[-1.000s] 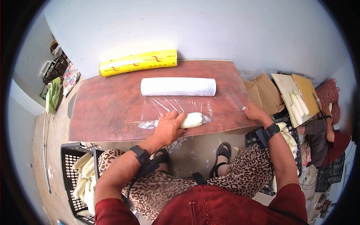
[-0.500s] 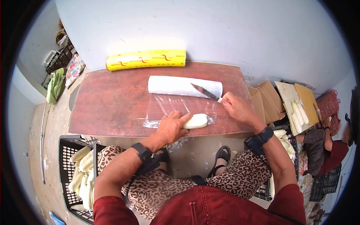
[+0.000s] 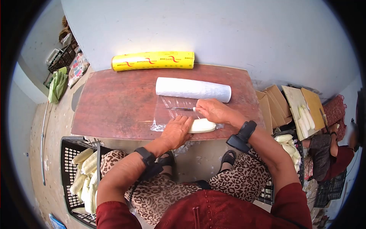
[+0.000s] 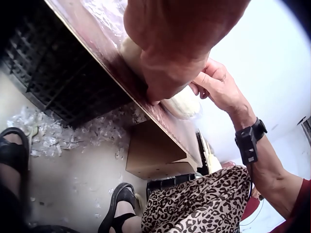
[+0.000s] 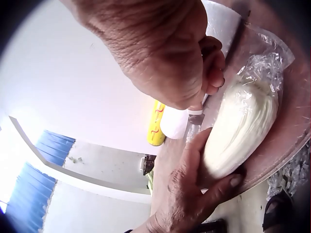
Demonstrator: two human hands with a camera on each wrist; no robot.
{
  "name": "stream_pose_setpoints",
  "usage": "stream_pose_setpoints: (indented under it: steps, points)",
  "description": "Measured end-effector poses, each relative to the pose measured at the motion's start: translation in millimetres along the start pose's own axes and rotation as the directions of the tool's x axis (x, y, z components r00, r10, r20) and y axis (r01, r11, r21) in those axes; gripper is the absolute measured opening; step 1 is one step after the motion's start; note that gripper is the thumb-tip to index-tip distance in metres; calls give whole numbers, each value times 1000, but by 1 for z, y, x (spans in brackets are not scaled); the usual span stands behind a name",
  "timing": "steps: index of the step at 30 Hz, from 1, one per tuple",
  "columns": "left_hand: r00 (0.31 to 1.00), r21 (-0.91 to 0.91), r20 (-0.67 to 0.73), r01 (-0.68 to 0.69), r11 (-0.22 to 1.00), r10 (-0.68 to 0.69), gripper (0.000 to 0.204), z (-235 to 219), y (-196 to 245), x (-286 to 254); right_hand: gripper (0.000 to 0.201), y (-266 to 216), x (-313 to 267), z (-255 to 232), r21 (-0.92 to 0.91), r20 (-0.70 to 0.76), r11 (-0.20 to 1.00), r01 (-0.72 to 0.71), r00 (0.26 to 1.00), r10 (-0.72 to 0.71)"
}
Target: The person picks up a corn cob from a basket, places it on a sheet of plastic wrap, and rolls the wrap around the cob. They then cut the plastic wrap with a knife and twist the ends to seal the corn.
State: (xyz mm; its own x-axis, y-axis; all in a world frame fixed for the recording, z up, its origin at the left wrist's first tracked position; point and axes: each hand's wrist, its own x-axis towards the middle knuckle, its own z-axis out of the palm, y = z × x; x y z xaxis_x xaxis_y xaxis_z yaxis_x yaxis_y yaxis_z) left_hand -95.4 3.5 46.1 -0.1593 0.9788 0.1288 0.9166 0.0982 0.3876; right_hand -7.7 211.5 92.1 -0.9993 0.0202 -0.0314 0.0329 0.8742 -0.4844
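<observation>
A pale oblong vegetable (image 3: 204,125) (image 5: 243,126) (image 4: 184,104) lies in cling film at the near edge of the brown table (image 3: 114,110). My left hand (image 3: 175,131) (image 5: 194,194) holds its left end, fingers over it and thumb beneath. My right hand (image 3: 214,110) (image 4: 218,87) sits just behind the vegetable and grips a knife (image 3: 181,108). The blade points left, low over the clear film sheet (image 3: 171,100). That sheet runs back to the white film roll (image 3: 193,89).
A yellow film box (image 3: 152,61) lies along the table's far edge by the wall. A black crate (image 3: 70,152) of pale cobs stands on the floor at my left. Cardboard pieces (image 3: 272,103) and another seated person (image 3: 331,149) are at the right.
My right hand came in from the table's right edge with the knife, passed over the roll, and now holds the blade low across the film. The left hand stayed on the vegetable.
</observation>
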Motion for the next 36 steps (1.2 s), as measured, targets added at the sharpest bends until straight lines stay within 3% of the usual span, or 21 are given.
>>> stream_pose_setpoints:
  steps: [6, 12, 21, 25, 36]
  points:
    - [989, -119, -144, -36, 992, 18, 62, 3, -3, -4, 20, -5, 8, 11, 9, 13, 998, 57, 998, -57]
    - [998, -110, -54, 25, 994, -31, 54, -4, -4, -9, 18, -7, 12, 16, 33, 16, 997, 68, 998, -68]
    - [990, 34, -57, 128, 991, -126, 47, -10, -11, -29, 20, -14, 18, 26, 33, 25, 998, 59, 998, -60]
    - [981, 44, 5, 195, 980, -195, 55, -13, -11, -29, 20, -17, 22, 30, 64, 7, 996, 63, 998, -64]
    - [967, 1, 36, 252, 968, -252, 57, -16, -11, -26, 14, -39, 23, 16, -83, 12, 996, 23, 1000, -22]
